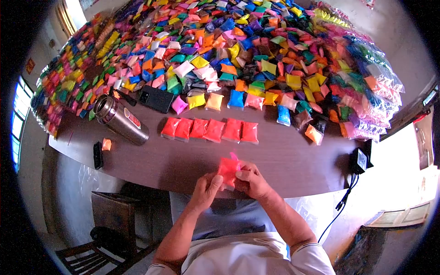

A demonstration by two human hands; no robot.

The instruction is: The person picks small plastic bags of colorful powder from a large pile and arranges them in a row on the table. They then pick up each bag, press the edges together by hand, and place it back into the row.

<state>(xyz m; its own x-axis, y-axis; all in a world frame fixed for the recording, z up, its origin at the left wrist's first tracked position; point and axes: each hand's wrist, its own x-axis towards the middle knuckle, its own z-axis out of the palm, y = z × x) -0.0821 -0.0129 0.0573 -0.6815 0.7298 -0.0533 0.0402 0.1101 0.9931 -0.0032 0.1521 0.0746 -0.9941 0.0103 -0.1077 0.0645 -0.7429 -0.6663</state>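
A red packet in a clear plastic bag (pixel 228 169) is held up over the table's near edge, between both my hands. My left hand (pixel 207 190) pinches its lower left side, thumb on the front. On its right side the thumb and fingers of my right hand (pixel 252 180) are closed. A bit of pink (pixel 234 156) sticks up behind the packet's top; I cannot make out what it is. Several more red packets (pixel 213 130) lie in a row on the table beyond my hands, arranged in pairs. Behind them sits a looser line of packets, including a yellow one (pixel 196 101).
A huge heap of colourful packets (pixel 220 55) covers the far part of the brown table (pixel 183 158). A steel flask (pixel 120 119) and a dark phone (pixel 156 99) are at left, near a small black object (pixel 97 155). A black adapter (pixel 359 160) with cables is at the right edge.
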